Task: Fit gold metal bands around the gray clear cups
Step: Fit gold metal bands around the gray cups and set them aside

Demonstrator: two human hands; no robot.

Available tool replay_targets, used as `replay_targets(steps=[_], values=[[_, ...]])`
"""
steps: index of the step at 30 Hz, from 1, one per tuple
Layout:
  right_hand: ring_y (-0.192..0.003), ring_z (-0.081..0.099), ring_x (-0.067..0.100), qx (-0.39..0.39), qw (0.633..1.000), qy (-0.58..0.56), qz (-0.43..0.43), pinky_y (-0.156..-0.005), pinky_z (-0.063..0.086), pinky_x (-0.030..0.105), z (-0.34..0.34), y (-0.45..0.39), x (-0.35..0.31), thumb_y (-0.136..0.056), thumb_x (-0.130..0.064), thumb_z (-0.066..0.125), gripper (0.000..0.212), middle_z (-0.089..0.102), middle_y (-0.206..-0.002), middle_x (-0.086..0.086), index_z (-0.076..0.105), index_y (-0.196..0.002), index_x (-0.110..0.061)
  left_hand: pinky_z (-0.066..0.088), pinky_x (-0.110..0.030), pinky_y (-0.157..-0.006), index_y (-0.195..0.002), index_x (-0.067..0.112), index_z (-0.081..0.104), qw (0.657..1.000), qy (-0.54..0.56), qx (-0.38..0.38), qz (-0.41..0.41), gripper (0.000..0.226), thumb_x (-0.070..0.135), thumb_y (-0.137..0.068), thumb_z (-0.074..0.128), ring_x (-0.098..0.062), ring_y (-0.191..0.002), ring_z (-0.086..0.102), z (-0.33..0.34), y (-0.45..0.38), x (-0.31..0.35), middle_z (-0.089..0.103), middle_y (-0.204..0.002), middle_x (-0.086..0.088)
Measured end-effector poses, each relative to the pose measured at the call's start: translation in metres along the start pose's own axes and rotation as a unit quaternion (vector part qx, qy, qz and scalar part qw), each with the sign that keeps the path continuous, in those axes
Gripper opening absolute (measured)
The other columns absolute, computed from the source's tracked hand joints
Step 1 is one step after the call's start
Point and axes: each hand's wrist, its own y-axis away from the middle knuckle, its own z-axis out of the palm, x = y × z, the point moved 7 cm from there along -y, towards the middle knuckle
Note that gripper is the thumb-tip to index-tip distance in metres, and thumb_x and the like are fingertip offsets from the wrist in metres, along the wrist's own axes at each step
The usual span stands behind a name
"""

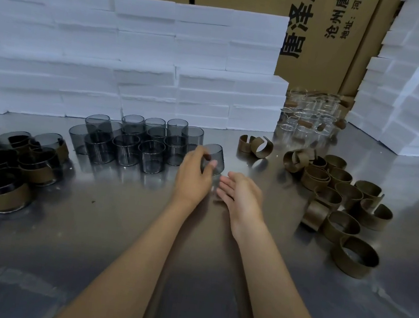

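Banded cups (3, 183) massed at 9 o'clock on steel table (111, 239), bare gray cups (127, 142) at 11, left hand (193, 177) gripping gray cup (214, 156) with curled fingers, right hand (242, 194) flat, fingers straight, holding nothing, gold bands (344, 204) at 3.

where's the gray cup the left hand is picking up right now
In the head view, the gray cup sits mid-table at the right end of the bare gray cups, gripped by the left hand.
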Motion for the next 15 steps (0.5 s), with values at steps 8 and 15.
replay_targets(steps=[8,15], values=[[-0.104,0.065,0.01,-0.112,0.982,0.135,-0.074,-0.086,0.049,0.032,0.027,0.021,-0.009,-0.091,-0.058,0.065,0.048,0.069,-0.116,-0.009,0.062,-0.127,-0.026,0.06,-0.03,-0.079,-0.113,0.018,0.057,0.873,0.439,-0.019,-0.214,0.061,0.034,-0.064,0.09,-0.019,-0.093,0.072,-0.038,0.049,-0.003,0.076,-0.104,-0.006],[-0.094,0.077,0.022,-0.167,0.976,0.132,-0.047,-0.091,0.061,0.041,0.044,0.033,0.004,-0.091,-0.074,0.051,0.063,0.079,-0.098,0.008,0.075,-0.107,-0.018,0.055,-0.023,-0.072,-0.1,0.012,0.066,0.867,0.442,-0.083,-0.214,0.044,0.039,-0.07,0.081,-0.013,-0.078,0.071,-0.056,0.062,-0.003,0.077,-0.091,-0.005]])
